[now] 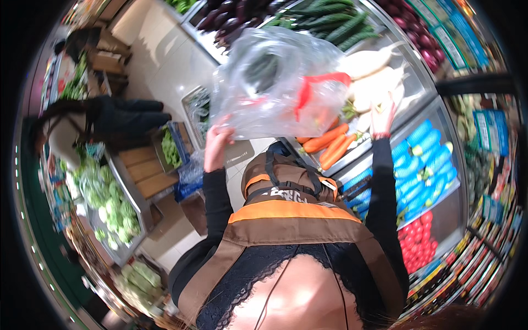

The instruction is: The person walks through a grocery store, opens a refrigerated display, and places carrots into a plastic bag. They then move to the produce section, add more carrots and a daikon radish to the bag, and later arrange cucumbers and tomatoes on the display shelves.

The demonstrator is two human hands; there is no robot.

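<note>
Clear plastic bag held up over vegetable display. Left hand grip closed on bag's lower edge. Right hand raised beside bag near white radishes; grip unclear. Carrots just below bag.

Bright, even shop light is flooding the scene; glare is shining off the clear plastic bag. Fisheye distortion is bending everything toward the dark rim, where detail is blurring.
</note>
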